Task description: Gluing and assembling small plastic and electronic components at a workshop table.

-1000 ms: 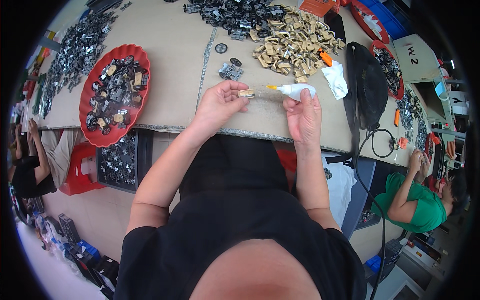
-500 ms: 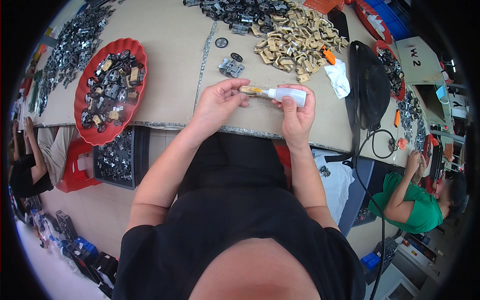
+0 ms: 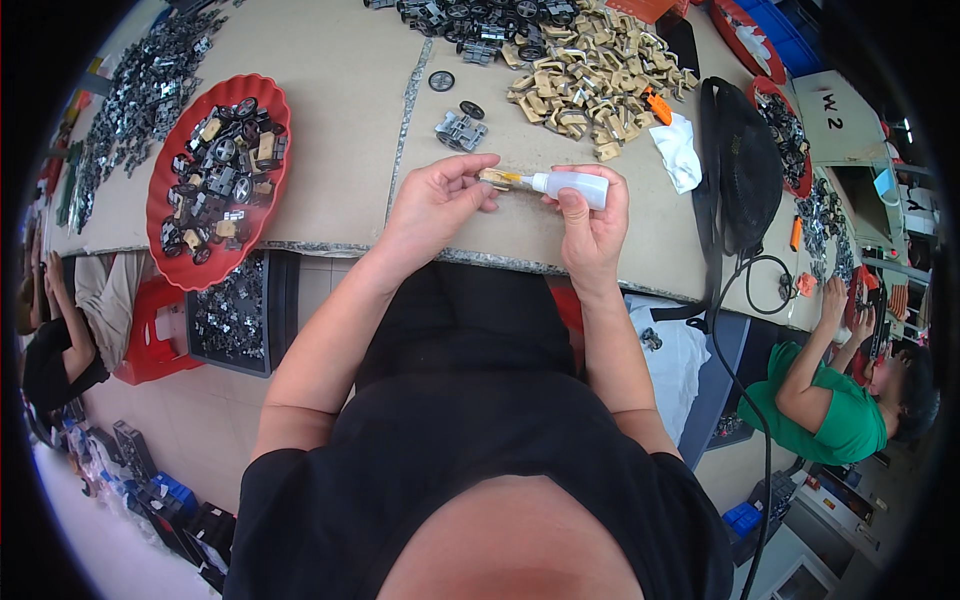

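The bottle (image 3: pixel 577 186) looks like smooth white plastic. The tray (image 3: pixel 262 96) is glossy red plastic. The table top (image 3: pixel 340 90) is matt brown cardboard. The rag (image 3: pixel 678 152) is soft white cloth.

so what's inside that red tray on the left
The red tray holds a loose heap of small dark grey and black parts, some wheel-shaped, with a few tan pieces mixed in. The heap covers most of the tray's bottom, so lower parts are hidden.

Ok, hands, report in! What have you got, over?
Left hand pinching small tan part. Right hand gripping white glue bottle, nozzle on the part. Nothing between them.
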Tool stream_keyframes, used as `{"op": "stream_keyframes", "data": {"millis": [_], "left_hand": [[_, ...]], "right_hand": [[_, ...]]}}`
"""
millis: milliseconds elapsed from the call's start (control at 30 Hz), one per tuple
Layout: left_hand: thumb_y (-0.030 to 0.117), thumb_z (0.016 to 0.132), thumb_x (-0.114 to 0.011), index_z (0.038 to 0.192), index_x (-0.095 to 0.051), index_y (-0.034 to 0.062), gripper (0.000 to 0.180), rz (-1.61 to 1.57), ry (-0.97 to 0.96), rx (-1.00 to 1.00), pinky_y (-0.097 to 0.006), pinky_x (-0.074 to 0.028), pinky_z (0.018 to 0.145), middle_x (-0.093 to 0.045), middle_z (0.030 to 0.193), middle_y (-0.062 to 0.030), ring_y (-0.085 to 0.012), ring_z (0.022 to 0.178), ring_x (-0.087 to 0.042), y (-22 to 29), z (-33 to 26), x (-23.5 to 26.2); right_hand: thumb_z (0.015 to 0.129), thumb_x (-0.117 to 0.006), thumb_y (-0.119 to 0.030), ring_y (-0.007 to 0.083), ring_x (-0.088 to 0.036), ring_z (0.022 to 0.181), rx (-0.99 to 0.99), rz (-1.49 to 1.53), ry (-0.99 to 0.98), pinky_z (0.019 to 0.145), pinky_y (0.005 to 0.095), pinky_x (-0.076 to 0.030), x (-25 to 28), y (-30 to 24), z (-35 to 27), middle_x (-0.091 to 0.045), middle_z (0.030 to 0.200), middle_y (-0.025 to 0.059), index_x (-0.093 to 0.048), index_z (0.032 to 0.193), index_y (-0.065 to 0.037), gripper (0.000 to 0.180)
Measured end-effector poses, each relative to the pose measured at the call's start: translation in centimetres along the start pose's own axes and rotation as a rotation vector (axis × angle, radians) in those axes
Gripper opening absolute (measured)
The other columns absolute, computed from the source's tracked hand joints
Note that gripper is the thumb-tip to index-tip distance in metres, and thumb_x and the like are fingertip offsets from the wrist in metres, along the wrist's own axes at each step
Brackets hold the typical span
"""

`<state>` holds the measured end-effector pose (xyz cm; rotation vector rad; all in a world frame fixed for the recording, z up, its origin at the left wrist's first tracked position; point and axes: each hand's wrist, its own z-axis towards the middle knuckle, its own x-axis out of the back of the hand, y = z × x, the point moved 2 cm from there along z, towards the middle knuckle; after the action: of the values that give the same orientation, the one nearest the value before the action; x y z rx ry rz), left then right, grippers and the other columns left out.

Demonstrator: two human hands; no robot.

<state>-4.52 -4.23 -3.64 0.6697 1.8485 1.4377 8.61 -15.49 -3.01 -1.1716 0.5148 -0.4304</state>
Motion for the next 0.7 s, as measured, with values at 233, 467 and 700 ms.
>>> {"op": "stream_keyframes", "data": {"millis": [233,467,700], "left_hand": [[0.003,0.086,-0.054,0.117,-0.051,-0.0036,0.031,-0.004,-0.005,-0.011,-0.022,-0.047,0.075,-0.062,0.088,-0.0059,-0.0093,0.079,-0.058,-0.09,0.01,0.03],[0.003,0.086,-0.054,0.116,-0.051,-0.0043,0.031,-0.019,-0.004,-0.006,-0.021,-0.047,0.075,-0.062,0.09,-0.0062,-0.0091,0.079,-0.058,-0.05,0.06,0.03],[0.004,0.086,-0.054,0.117,-0.051,-0.0041,0.032,-0.01,-0.002,-0.006,-0.021,-0.047,0.075,-0.062,0.09,-0.0063,-0.0088,0.078,-0.058,0.03,0.01,0.01]], "right_hand": [[0.087,-0.057,-0.014,0.0129,-0.056,0.079,-0.003,-0.021,-0.002,0.072,0.0245,-0.046,0.04,0.11,-0.01,-0.056,0.098,0.0119,-0.04,0.106,0.0,0.029],[0.085,-0.059,-0.013,0.0112,-0.054,0.079,-0.007,-0.013,0.004,0.073,0.0238,-0.046,-0.06,0.06,-0.13,-0.056,0.097,0.0104,-0.042,0.103,0.001,0.029],[0.085,-0.06,-0.013,0.0109,-0.053,0.081,0.007,-0.052,0.0,0.073,0.0239,-0.045,0.02,0.04,-0.12,-0.056,0.096,0.0109,-0.043,0.103,0.001,0.028]]}}
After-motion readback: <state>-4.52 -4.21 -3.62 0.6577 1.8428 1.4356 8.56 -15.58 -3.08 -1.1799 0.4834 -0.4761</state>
